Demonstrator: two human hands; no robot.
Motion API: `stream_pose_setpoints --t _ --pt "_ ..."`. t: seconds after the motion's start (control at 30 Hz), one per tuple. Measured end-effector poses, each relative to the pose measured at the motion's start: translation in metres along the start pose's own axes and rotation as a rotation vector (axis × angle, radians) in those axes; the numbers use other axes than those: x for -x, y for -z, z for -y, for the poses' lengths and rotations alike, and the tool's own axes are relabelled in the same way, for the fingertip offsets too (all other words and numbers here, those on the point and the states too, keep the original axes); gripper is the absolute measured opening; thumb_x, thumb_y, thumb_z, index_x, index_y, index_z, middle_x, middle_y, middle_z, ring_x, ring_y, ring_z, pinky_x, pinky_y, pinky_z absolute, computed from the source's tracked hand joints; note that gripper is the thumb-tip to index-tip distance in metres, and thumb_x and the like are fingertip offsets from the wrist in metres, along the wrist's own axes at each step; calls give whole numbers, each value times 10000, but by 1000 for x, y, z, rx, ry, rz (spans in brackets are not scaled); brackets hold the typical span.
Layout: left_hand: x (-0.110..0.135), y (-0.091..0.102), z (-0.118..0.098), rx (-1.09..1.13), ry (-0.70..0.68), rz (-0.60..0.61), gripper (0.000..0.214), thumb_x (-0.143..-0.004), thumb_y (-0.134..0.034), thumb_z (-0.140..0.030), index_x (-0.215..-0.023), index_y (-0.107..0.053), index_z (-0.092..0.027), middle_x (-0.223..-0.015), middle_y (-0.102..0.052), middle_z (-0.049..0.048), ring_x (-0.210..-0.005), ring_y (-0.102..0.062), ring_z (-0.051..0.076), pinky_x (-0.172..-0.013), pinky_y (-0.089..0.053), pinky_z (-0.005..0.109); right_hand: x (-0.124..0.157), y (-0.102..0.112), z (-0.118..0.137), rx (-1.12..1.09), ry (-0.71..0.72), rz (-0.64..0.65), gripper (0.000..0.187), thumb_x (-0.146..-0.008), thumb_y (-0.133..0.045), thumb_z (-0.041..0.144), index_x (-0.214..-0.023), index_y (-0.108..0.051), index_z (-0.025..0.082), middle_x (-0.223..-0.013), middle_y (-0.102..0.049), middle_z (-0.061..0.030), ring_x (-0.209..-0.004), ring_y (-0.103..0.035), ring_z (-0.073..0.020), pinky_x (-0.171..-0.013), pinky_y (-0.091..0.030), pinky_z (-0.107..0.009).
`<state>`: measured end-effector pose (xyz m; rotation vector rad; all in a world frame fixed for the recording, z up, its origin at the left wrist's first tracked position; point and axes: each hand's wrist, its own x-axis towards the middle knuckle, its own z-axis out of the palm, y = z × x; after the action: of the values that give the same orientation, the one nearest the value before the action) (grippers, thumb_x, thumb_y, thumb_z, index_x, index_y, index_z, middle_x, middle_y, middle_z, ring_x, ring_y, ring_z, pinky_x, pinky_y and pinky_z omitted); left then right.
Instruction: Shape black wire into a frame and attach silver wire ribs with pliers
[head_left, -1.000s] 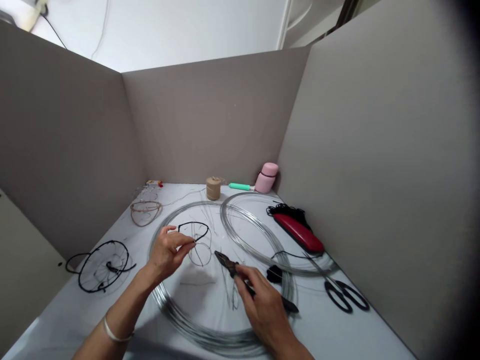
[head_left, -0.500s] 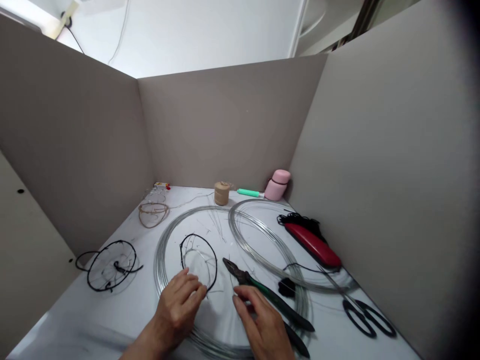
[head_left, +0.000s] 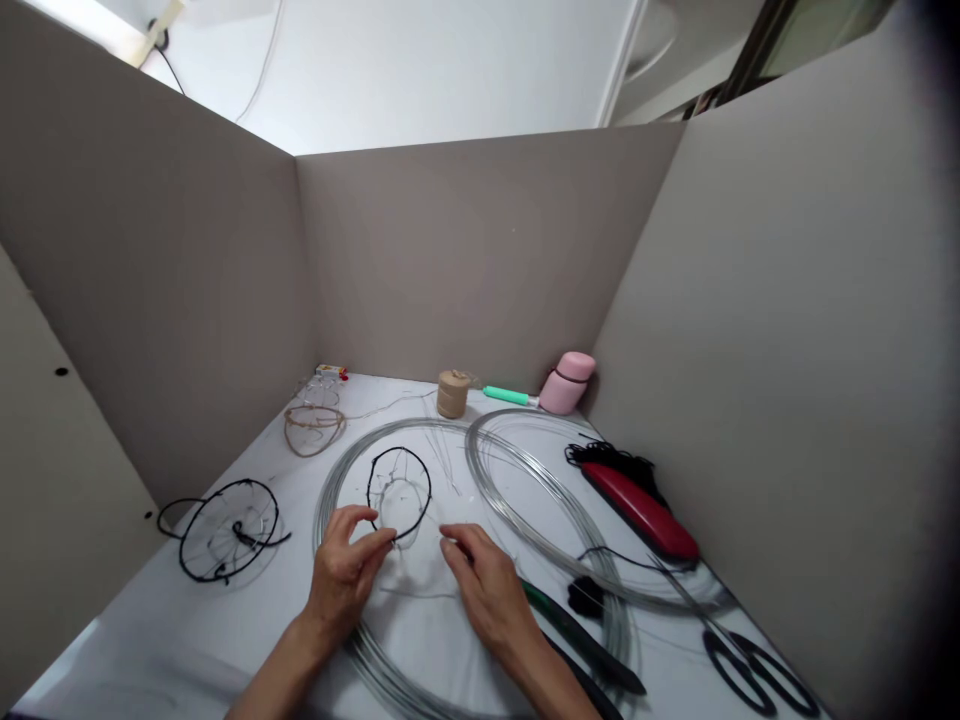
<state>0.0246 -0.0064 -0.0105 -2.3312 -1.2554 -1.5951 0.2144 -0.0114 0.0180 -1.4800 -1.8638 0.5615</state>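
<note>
My left hand (head_left: 346, 570) is closed in a pinch on the lower edge of a small black-wrapped wire hoop (head_left: 430, 480). The hoop is tilted up and has a smaller silvery ring and fine wires inside it. Just right of the hoop, my right hand (head_left: 486, 585) is closed, thumb against fingers, with what looks like a thin wire at the fingertips. Below that hand lie pliers (head_left: 577, 635) with green and black handles, their jaws hidden behind it. A large coil of silvery wire (head_left: 330, 490) lies flat under both hands.
At left lies another black hoop (head_left: 182, 545), with a brown hoop (head_left: 289, 440) behind it. Twine (head_left: 452, 395), a green-handled tool (head_left: 506, 395) and a pink flask (head_left: 568, 385) stand or lie at the back. A red case (head_left: 637, 510), black cord (head_left: 586, 597) and scissors (head_left: 739, 660) are at right.
My left hand has turned so its thumb and finger show on the hoop. My right hand has moved up and left, closer to the hoop, and now covers the pliers' jaws.
</note>
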Motion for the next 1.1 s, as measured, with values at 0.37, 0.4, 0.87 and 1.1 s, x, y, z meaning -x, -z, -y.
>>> stream_pose_setpoints --t 0.37,0.4,0.87,1.1 --pt "-11 -23 25 95 100 -2 195 -849 -507 -200 -906 -691 -229 -1036 -577 98 -939 -594 199 -742 -543 329 -75 -36 -20 87 -86 10 515 -732 -500 97 -1243 -443 87 -1175 -557 -172 -929 -592 -196 -811 -437 -287" --pt "-10 -24 27 113 110 -6 195 -849 -506 -201 -906 -692 -228 -1047 -576 98 -943 -597 199 -757 -543 333 -81 -36 -20 76 -76 20 464 -739 -507 104 -1202 -487 114 -1147 -583 -142 -918 -596 -182 -800 -434 -268" --pt "-13 2 21 305 181 173 152 -814 -581 -265 -866 -721 -236 -1205 -554 113 -1094 -549 250 -889 -495 388 -41 -32 -22 -59 -72 30 252 -851 -372 214 -724 -588 186 -612 -643 -20 -521 -561 -124 -511 -375 -217" --pt "1 -7 27 363 264 203 178 -831 -548 -257 -903 -705 -215 -1296 -500 125 -1114 -544 254 -930 -466 409 -34 -28 -25 -36 1 -19 198 -824 -398 230 -722 -564 192 -715 -653 -55 -661 -593 -173 -619 -417 -260"
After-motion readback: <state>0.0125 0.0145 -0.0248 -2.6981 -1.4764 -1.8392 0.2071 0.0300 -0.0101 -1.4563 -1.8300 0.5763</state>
